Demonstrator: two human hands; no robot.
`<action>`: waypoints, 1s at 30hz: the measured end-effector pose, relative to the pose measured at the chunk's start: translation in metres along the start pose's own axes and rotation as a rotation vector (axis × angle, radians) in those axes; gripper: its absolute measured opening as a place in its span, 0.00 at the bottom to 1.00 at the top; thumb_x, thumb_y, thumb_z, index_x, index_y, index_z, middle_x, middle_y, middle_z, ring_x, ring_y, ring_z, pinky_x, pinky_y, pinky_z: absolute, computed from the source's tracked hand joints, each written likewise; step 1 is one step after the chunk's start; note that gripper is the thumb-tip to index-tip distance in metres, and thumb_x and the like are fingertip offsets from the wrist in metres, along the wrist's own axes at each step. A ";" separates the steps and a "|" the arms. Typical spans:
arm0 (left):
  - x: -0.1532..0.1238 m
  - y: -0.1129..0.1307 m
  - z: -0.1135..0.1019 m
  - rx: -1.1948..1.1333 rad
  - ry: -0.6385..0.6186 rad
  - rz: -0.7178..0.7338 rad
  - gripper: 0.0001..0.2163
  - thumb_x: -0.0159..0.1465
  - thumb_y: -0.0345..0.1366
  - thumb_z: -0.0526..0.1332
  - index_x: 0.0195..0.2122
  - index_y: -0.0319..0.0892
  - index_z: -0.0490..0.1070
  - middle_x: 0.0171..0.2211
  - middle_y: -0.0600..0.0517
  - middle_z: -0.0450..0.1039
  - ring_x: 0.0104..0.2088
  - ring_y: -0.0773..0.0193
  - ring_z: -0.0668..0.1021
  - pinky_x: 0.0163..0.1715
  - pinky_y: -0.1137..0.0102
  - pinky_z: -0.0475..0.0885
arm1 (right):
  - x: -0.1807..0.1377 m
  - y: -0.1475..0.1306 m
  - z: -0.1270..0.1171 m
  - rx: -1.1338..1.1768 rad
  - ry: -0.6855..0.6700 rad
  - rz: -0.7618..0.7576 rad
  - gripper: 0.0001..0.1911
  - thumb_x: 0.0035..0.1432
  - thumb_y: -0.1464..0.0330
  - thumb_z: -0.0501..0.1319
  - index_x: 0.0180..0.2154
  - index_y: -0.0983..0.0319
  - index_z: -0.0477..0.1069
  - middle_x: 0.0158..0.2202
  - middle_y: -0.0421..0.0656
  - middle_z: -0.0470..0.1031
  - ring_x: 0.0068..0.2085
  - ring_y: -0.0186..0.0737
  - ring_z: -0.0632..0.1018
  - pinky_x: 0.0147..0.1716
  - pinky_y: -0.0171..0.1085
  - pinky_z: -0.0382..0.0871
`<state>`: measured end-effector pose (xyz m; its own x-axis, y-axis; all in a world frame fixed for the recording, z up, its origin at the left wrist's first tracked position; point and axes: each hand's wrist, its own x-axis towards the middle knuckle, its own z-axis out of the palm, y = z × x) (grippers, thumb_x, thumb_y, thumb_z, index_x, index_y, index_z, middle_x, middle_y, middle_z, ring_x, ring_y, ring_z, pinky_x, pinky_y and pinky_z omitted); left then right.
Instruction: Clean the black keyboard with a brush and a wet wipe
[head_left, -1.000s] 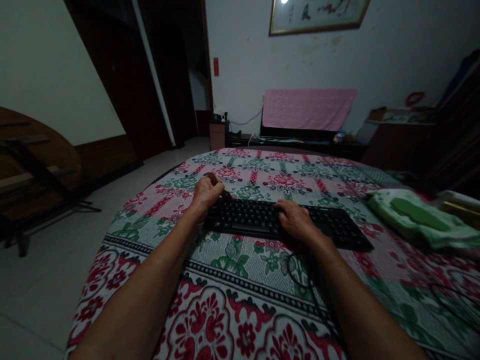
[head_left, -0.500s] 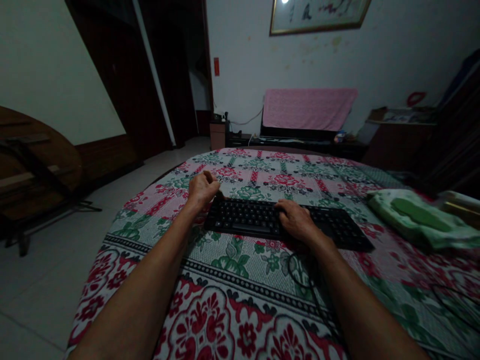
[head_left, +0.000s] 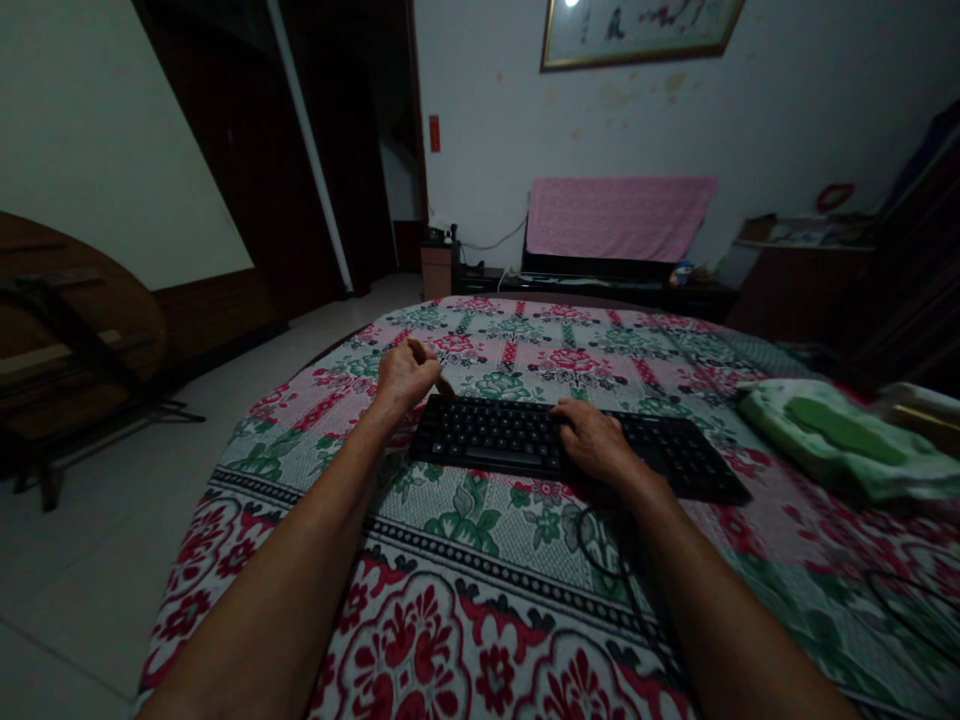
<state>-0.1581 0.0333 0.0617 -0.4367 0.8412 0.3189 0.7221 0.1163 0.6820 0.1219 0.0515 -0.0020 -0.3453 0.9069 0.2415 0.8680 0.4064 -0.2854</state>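
Note:
A black computer keyboard lies slightly slanted on the flowered tablecloth. Over its far left corner is my left hand, its fingers bent and drawn together. Something small and brownish shows below those fingertips at the corner; whether it is a finger or a held thing I cannot make out. My right hand rests across the keyboard right of its middle, fingers curled over the far side, holding it in place. It covers part of the keys. A black cable loops on the cloth near my right forearm.
A green and white soft pack lies on the right of the table, which is spread with the patterned tablecloth. A folded round wooden table leans at the left. Beyond stands a low cabinet with a pink cloth draped over something.
The brownish shape beneath my left fingertips has shifted slightly and shows more clearly. My right hand and the keyboard have stayed in place.

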 end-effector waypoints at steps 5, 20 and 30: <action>0.002 -0.002 -0.005 0.114 -0.024 -0.026 0.08 0.48 0.32 0.59 0.29 0.41 0.73 0.29 0.49 0.77 0.35 0.58 0.78 0.36 0.68 0.69 | 0.000 -0.001 -0.002 0.003 -0.008 0.002 0.16 0.57 0.73 0.51 0.46 0.60 0.70 0.56 0.48 0.68 0.56 0.45 0.68 0.55 0.49 0.57; 0.000 -0.003 -0.003 0.138 0.053 -0.027 0.08 0.50 0.33 0.58 0.31 0.42 0.72 0.30 0.49 0.77 0.35 0.59 0.77 0.37 0.69 0.69 | -0.001 -0.001 -0.001 -0.002 0.009 -0.001 0.17 0.57 0.73 0.51 0.46 0.60 0.70 0.56 0.48 0.68 0.57 0.45 0.67 0.55 0.50 0.58; -0.001 0.001 -0.005 0.173 0.055 0.001 0.08 0.50 0.33 0.58 0.31 0.42 0.73 0.30 0.48 0.77 0.36 0.57 0.78 0.39 0.67 0.69 | 0.000 -0.001 0.000 -0.001 0.004 -0.002 0.17 0.57 0.73 0.51 0.46 0.60 0.70 0.56 0.48 0.68 0.56 0.45 0.67 0.55 0.50 0.57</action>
<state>-0.1597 0.0298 0.0652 -0.4609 0.8120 0.3580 0.8022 0.2086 0.5595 0.1211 0.0505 -0.0014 -0.3458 0.9055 0.2459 0.8675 0.4084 -0.2840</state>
